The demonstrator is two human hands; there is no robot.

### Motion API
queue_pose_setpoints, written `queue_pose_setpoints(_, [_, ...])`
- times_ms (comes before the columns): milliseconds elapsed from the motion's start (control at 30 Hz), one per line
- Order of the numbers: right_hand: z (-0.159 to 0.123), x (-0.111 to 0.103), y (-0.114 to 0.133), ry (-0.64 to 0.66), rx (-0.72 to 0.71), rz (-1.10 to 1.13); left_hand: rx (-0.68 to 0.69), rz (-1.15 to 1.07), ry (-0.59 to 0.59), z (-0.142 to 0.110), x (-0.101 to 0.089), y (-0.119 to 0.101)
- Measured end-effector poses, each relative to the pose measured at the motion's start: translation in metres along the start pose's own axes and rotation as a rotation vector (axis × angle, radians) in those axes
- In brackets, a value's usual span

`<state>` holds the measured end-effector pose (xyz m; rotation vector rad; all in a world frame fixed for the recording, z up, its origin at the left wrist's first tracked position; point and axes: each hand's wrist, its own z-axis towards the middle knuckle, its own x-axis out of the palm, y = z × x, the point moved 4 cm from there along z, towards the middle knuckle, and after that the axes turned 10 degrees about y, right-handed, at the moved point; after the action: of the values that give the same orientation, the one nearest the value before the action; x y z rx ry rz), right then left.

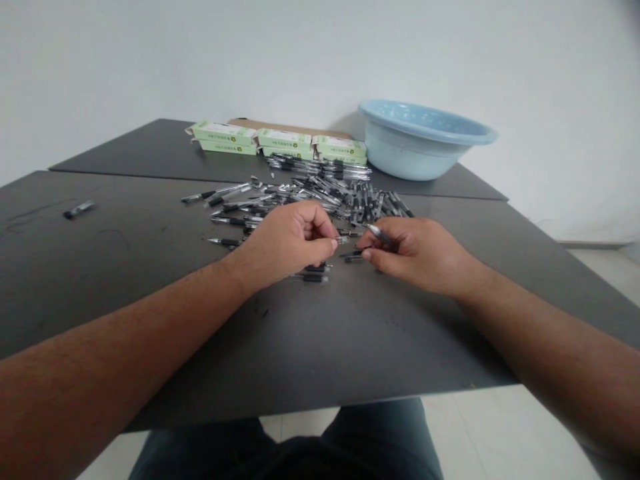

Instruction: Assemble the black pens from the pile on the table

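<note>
My left hand (290,243) is curled into a loose fist over the dark table (150,267), fingertips pinched on a small pen part whose tip shows at its right side. My right hand (415,252) faces it, fingers closed round a black and clear pen (379,233) that points up and left. The two hands almost meet. A few loose pens (313,272) lie just under and between them. Behind the hands spreads a big heap of black and clear pens (320,190).
Three green and white boxes (280,141) stand in a row at the back, with a brown carton behind them. A light blue basin (420,140) sits at the back right. One stray pen piece (79,210) lies far left. The table's near edge runs above my lap.
</note>
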<state>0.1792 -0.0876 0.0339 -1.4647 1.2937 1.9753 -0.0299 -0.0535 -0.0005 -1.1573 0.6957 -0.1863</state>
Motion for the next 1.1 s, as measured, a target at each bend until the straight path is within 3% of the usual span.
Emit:
queue_pose_setpoints(167, [0.0006, 0.0, 0.0008, 0.006, -0.003, -0.008, 0.011, 0.05, -0.018, -0.0006, -0.0006, 0.0042])
queue_pose_setpoints(433, [0.0007, 0.0001, 0.0013, 0.01, -0.024, -0.009, -0.032, -0.161, -0.031, 0.0009, 0.0055, 0.0002])
queue_pose_setpoints(667, [0.0012, 0.0009, -0.0025, 0.005, -0.018, -0.016, -0.094, -0.157, -0.009, -0.001, 0.0075, 0.0036])
queue_pose_setpoints(1100, [0.0008, 0.0001, -0.0013, -0.008, -0.038, -0.041, -0.056, -0.025, 0.004, -0.001, 0.0061, 0.0044])
